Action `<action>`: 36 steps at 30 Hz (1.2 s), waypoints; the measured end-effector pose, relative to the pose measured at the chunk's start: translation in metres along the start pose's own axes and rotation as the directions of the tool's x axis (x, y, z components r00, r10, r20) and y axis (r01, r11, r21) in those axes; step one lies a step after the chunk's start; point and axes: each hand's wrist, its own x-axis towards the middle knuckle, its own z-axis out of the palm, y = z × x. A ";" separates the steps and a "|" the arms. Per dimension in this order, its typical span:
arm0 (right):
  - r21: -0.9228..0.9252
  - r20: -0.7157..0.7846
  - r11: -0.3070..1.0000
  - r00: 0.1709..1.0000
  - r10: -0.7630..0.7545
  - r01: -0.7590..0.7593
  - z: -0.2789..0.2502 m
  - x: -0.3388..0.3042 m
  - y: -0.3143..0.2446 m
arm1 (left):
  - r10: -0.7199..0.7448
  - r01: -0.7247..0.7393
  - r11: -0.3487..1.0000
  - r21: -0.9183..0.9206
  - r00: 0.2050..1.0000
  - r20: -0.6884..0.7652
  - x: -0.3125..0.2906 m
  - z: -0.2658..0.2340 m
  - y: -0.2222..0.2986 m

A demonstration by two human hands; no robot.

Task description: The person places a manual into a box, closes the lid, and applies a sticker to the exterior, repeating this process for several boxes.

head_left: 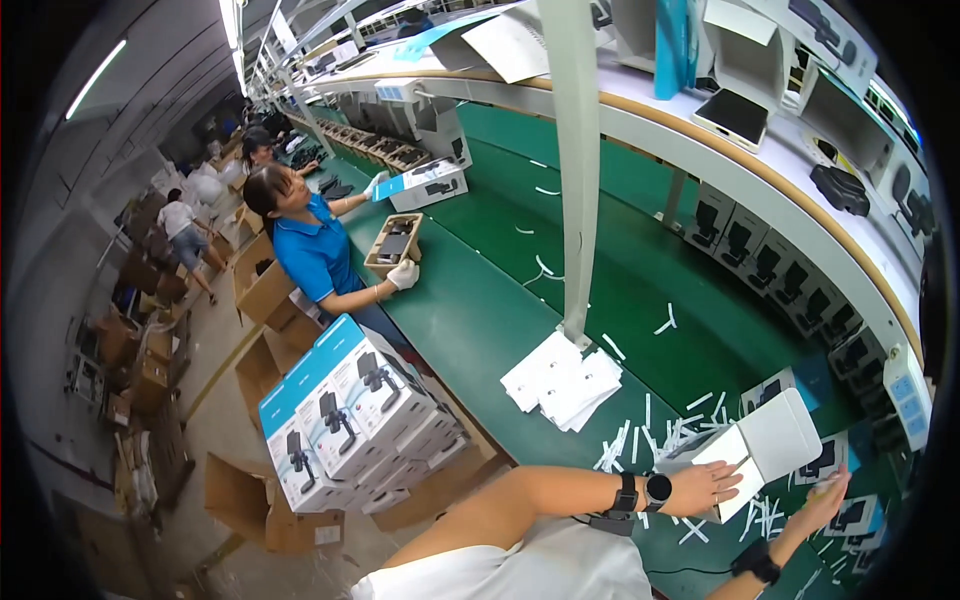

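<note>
My left hand (712, 487) lies flat with its fingers stretched over a white card or inner flap in the mouth of an open white carton (690, 458). The carton's lid flap (787, 437) stands raised to the right. Beside it my right hand (826, 502) has its fingers bent together; whether something small is in them I cannot make out. White paper strips (640, 445) are strewn about the carton. A pile of white printed sheets (565, 380) rests on the green bench, left of and beyond the strips.
A pale post (572, 180) rises from the green bench (450, 290). At left, printed boxes (345, 410) are stacked. A co-worker in a blue shirt (315, 250) holds a brown tray (395, 245) and a carton (430, 183). More boxes (765, 255) line the right; a shelf (660, 120) runs above.
</note>
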 end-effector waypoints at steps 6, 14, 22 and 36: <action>0.211 0.720 0.629 0.554 0.418 -0.748 0.002 0.026 0.037 | 0.027 0.043 0.904 -0.426 0.987 0.157 0.017 -0.032 -0.023; -0.176 0.881 0.791 0.453 -0.139 0.586 0.071 -0.093 -0.051 | -0.324 0.204 0.536 -0.819 0.946 0.024 0.023 -0.054 -0.030; -0.180 0.770 0.738 0.560 -0.305 0.650 0.075 -0.119 -0.052 | -0.355 0.463 0.191 -0.866 0.855 0.379 0.004 -0.067 -0.041; -0.081 0.824 0.817 0.500 -0.267 0.571 0.073 -0.114 -0.044 | -0.257 0.515 0.207 -0.832 0.849 0.461 -0.007 -0.067 -0.050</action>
